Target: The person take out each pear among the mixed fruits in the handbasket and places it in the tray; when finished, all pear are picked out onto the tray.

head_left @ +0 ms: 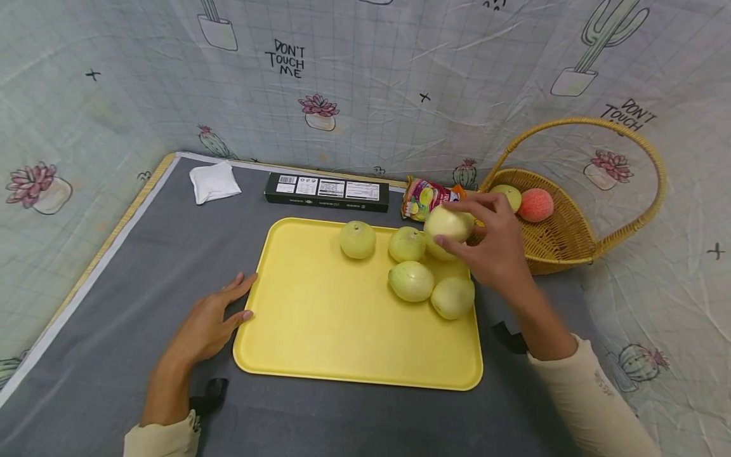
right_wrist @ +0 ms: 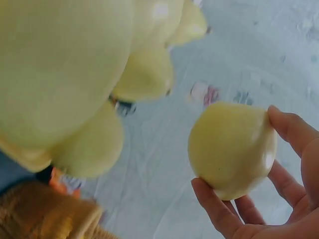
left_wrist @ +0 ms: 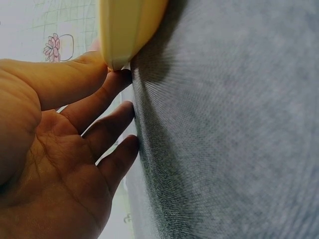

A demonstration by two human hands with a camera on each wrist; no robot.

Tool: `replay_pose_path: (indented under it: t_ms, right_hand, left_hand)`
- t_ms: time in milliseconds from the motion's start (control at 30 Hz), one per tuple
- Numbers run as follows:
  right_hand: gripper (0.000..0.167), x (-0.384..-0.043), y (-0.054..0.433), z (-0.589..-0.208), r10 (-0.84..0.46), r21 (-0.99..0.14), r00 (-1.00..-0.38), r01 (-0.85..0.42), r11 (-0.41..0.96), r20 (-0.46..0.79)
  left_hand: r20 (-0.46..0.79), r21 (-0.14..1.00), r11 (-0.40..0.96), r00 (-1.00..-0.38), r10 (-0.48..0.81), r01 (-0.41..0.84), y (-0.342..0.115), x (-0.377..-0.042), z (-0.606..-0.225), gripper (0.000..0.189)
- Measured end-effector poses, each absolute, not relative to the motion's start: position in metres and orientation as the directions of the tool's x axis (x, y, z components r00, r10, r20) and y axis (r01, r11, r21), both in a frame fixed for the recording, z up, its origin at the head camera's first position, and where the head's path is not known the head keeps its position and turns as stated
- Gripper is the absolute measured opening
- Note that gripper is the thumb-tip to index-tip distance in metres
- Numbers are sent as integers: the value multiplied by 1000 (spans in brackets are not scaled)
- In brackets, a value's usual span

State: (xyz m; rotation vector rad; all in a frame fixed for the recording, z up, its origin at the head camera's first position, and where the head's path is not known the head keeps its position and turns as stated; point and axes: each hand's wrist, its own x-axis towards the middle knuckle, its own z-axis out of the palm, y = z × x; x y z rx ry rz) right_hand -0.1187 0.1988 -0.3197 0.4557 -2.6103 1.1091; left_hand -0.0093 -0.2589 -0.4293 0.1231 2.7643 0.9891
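My right hand [head_left: 493,238] holds a pale yellow-green round fruit [right_wrist: 232,149] between thumb and fingertips. In the head view this fruit overlaps the tray's far right corner and partly hides a similar fruit [head_left: 436,249] behind it. Several more such fruits lie on the yellow tray [head_left: 320,317]: one fruit [head_left: 358,240] stands apart near the far edge, and others cluster at the right, among them a fruit [head_left: 411,281] with a tapered end. My left hand [head_left: 205,324] touches the tray's left edge with thumb and index finger; its other fingertips rest on the grey cloth [left_wrist: 239,119].
Right of the tray stands a wicker basket [head_left: 548,244] with a tall handle, holding a green fruit [head_left: 508,197] and a pinkish-red peach [head_left: 535,205]. Behind the tray are a black box [head_left: 327,192], a colourful snack packet [head_left: 422,198] and a white folded tissue [head_left: 214,182]. Patterned cloth walls surround the table.
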Motion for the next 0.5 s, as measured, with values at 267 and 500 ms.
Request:
replay_pose_path:
  t_ms: [267, 500]
  right_hand:
    - [54, -106, 166, -329, -304, -669, -911, -412, 619, 279]
    - [55, -97, 141, -342, -388, -646, -896, -430, 631, 217]
  left_hand:
    - [-156, 635, 772, -976, 153, 20, -259, -10, -430, 83]
    - [-160, 632, 775, -975, 151, 16, -260, -10, -431, 84]
